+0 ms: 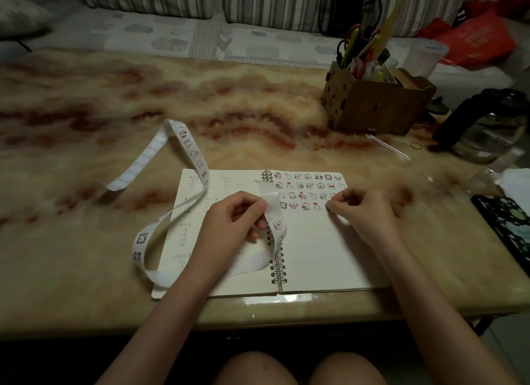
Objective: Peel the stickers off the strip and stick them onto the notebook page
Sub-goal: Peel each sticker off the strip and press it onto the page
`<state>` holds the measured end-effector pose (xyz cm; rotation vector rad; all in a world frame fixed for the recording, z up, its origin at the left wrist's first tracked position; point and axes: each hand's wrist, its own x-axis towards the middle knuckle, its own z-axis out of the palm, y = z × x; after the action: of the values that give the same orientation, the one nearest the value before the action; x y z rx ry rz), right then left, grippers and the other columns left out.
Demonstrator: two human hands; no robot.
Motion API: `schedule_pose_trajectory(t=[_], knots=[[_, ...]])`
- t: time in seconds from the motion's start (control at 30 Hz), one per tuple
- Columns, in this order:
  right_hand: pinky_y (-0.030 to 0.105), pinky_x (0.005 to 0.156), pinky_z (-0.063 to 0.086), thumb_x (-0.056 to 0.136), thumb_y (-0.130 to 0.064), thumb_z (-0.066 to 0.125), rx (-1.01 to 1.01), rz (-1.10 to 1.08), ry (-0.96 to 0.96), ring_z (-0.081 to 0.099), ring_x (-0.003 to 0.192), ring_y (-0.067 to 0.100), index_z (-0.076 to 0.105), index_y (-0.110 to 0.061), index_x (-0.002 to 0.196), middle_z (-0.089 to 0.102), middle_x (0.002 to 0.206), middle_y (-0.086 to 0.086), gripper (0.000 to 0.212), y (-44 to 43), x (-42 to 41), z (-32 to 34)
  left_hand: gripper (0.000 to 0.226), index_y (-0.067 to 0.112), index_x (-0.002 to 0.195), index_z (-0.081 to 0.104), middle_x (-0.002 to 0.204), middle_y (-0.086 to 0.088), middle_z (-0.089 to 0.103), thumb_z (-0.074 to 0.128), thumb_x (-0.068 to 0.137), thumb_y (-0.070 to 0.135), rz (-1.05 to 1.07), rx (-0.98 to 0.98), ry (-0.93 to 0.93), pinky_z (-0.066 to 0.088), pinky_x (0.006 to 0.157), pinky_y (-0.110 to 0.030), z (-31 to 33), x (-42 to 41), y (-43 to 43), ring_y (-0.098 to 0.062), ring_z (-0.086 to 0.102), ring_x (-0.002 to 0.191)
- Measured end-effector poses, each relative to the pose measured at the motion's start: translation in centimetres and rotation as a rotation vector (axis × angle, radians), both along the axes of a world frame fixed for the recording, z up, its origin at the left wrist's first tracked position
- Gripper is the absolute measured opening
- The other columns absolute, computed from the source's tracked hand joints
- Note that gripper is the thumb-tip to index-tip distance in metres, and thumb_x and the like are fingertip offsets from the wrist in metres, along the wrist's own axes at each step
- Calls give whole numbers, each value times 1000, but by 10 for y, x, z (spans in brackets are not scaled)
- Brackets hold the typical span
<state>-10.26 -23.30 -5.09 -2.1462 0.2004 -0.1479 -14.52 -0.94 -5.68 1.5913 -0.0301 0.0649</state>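
Note:
An open spiral notebook (324, 258) lies at the table's near edge. Its right page carries several rows of small cartoon stickers (308, 191) along the top. A long white sticker strip (189, 149) loops from the far left over the left page and curls under my left hand (235, 218), which pinches it near the spiral binding. One cartoon sticker (276, 225) shows on the strip just right of that hand. My right hand (364, 212) rests on the right page, its fingertips pressed down on a small sticker at the end of the lowest row.
A wooden organiser box (375, 103) with pens stands at the back right. A clear pen (387, 146) and a rubber band (416, 146) lie in front of it. A glass kettle (484, 126) and a black patterned mat (507, 227) sit at the right edge. A sofa runs behind.

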Motion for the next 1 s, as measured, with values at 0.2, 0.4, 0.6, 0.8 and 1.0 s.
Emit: schedule_pose_trajectory(t=[0.2,0.4,0.6,0.8,1.0], knots=[[25,53,34,76,-13,75,-8,12,-15,46,53,13,63,-17,75,53,59,1,13,-4,1,-1,13,8,82,67,61,-1,64,60,91,13,-5,-5,-1,50,57,-23,0,0,0,-14,58,58],[25,54,34,78,-21,74,-10,-14,-50,45,53,10,65,-16,75,54,60,-2,11,-4,1,-2,14,7,82,66,60,0,64,59,92,13,-4,-5,-4,50,56,-22,1,-1,0,-13,58,57],[22,53,34,78,-16,74,-69,-2,-36,45,53,10,64,-16,76,52,57,-3,10,-4,2,-3,13,8,84,65,59,1,64,58,93,14,-3,-19,-9,49,56,-23,1,-1,0,-16,57,53],[30,59,40,86,-20,64,-64,-28,-149,52,58,11,63,-23,80,60,68,-3,6,0,-2,4,14,8,85,64,59,1,63,57,93,16,0,-26,-20,48,55,-23,1,0,1,-17,56,51],[27,63,48,86,-18,67,225,310,-164,65,68,4,66,-19,81,70,73,-2,5,51,-35,32,13,7,85,63,58,1,62,56,93,15,4,-46,-41,47,51,-23,1,1,1,-17,55,49]])
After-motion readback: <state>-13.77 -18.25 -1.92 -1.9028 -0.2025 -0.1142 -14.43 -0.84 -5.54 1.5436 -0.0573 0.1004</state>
